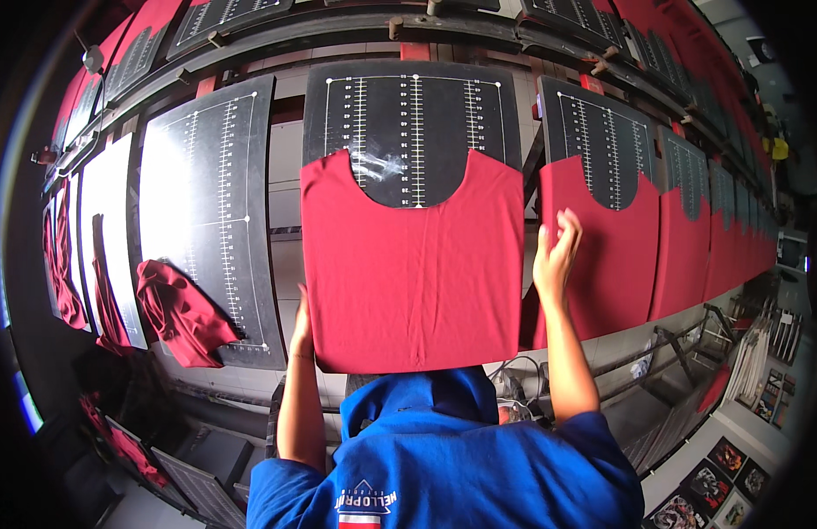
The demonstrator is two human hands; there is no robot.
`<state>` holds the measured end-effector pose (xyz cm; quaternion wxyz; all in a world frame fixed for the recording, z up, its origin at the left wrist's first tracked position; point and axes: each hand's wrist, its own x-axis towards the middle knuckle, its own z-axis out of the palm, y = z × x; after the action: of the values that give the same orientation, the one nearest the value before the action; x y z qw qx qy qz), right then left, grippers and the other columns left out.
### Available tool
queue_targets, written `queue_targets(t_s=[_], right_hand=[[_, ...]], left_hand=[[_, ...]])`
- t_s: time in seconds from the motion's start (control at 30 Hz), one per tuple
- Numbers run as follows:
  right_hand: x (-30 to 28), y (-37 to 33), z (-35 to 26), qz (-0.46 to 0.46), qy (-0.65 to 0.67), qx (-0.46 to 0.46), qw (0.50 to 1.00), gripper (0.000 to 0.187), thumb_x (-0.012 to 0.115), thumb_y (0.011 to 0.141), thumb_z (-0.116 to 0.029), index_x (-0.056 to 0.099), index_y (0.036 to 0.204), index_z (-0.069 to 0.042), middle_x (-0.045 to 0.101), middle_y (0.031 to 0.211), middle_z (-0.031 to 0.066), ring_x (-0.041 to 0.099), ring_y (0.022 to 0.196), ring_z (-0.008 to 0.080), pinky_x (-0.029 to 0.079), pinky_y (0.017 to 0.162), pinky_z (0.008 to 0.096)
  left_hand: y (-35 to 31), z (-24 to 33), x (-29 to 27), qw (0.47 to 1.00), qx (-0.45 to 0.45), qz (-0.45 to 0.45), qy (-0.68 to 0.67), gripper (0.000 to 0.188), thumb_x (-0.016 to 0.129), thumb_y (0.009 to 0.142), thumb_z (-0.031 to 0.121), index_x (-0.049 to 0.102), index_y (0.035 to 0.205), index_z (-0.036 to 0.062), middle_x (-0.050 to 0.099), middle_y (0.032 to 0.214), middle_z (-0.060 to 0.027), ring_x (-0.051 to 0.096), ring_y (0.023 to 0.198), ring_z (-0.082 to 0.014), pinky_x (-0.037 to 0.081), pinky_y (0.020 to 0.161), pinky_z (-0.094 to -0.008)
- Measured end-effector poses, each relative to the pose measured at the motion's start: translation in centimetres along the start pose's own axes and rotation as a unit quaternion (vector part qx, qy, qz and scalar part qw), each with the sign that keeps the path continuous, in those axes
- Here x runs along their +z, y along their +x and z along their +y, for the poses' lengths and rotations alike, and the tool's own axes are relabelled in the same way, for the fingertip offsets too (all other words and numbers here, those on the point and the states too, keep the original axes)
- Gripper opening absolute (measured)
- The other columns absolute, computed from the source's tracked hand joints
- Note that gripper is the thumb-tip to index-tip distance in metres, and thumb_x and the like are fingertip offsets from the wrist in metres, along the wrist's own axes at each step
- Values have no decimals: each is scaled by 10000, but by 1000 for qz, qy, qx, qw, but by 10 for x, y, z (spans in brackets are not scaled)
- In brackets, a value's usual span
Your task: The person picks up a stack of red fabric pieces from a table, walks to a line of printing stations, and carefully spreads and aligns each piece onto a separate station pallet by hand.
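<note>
A dark red cut fabric panel [413,282] with a deep rounded neckline lies over the black printing board [417,115] in front of me. It is mostly smooth, with faint creases down its middle. My left hand [302,324] is at the panel's left edge, fingers stretched along the side and partly hidden by the cloth and board. Just off the right edge, my right hand [556,256] is raised and open, fingers apart and slightly bent, with nothing in it. It overlaps the view of the neighbouring red panel [602,256], which lies on its own board.
On the left board [179,203], a crumpled red cloth [179,313] lies near the lower end. More boards with red fabric curve away on both sides. A metal rail [338,42] runs behind them. Pictures [708,485] lie at the lower right.
</note>
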<state>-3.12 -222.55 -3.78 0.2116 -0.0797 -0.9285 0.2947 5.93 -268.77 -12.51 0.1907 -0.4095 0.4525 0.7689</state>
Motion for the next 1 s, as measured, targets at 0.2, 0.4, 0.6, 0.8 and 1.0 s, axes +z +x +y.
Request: queue_targets(t_s=[0.2,0.4,0.6,0.8,1.0], right_hand=[[-18,-69,-26,-92,17,3,996,407,590,973,-249,497,1264,20,487,1356,228,481,1254,402,397,1050,480],[1,-84,-70,-204,18,-128,970,520,648,926,-321,498,1312,-7,461,1428,179,423,1338,377,358,1105,480],[48,-35,-91,-308,-139,-297,893,706,496,962,-508,374,1477,-41,361,1539,160,271,1452,358,190,1195,500],[65,-102,-165,-358,-77,-321,873,740,446,951,-560,407,1454,-18,330,1542,219,279,1441,415,204,1170,574],[113,-68,-164,-408,92,-504,755,748,469,917,-604,430,1463,-94,342,1569,90,253,1476,291,164,1209,510]], left_hand=[[1,-21,-40,976,140,-26,165,469,390,1057,409,612,1165,10,655,1083,-69,613,938,-152,495,836,-321],[7,-24,-48,987,121,14,106,430,372,1064,372,612,1076,16,637,1002,-64,592,888,-139,489,805,-334],[4,-13,-37,979,147,-5,140,433,360,1069,363,623,1094,20,650,1012,-65,610,888,-140,494,801,-332],[15,-31,-51,981,164,3,106,365,403,1059,332,609,923,64,605,850,-10,542,761,-98,465,705,-314],[10,-38,-45,986,153,-13,57,339,413,1061,326,604,945,72,595,892,-3,531,805,-89,463,732,-312]])
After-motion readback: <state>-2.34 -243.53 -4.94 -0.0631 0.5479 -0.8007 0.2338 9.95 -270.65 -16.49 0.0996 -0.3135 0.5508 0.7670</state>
